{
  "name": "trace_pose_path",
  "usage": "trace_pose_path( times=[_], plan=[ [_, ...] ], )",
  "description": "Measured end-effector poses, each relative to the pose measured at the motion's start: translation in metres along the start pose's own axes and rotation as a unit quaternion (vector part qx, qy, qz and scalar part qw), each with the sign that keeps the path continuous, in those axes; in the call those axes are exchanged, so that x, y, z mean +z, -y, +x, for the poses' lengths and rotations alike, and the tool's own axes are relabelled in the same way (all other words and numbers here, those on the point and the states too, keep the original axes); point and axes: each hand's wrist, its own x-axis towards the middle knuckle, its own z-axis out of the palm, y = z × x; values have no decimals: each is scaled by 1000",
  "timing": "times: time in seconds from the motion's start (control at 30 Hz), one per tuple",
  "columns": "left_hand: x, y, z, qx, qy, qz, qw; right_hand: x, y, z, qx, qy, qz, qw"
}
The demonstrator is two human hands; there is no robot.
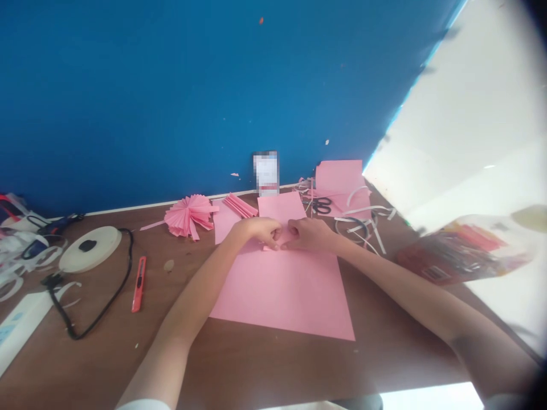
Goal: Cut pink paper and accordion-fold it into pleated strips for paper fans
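A large pink paper sheet [284, 293] lies flat on the brown table [256, 364] in front of me. At its far edge my left hand [260, 230] and my right hand [310, 233] meet, fingers curled and pinching a narrow fold of the pink sheet between them. A second pink sheet [282, 206] lies just behind the hands. To the left of the hands are a pleated pink paper fan [188, 215] and a stack of folded pink strips [239, 205].
Black scissors [322, 205], white paper strips [367, 222] and another pink sheet [339, 179] lie at the back right. A red utility knife [138, 283], a white tape roll [90, 247] and a black cable [102, 310] are on the left. A plastic packet [465, 250] sits right.
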Motion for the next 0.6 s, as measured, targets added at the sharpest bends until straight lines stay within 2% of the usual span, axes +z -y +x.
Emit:
trace_pose_path(
  times=[0.2,0.4,0.5,0.6],
  plan=[
    [0,-2,-2,-3,-7,3,1000,0,-2,1,-5,2,7,1000],
    [-2,16,-3,24,44,-46,998,-1,-1,2,0,6,3,1000],
    [-3,20,-3,29,35,-37,998,-1,-2,1,-2,4,2,1000],
    [-3,15,-3,21,25,-19,999,-1,-3,2,-8,7,2,1000]
  ],
)
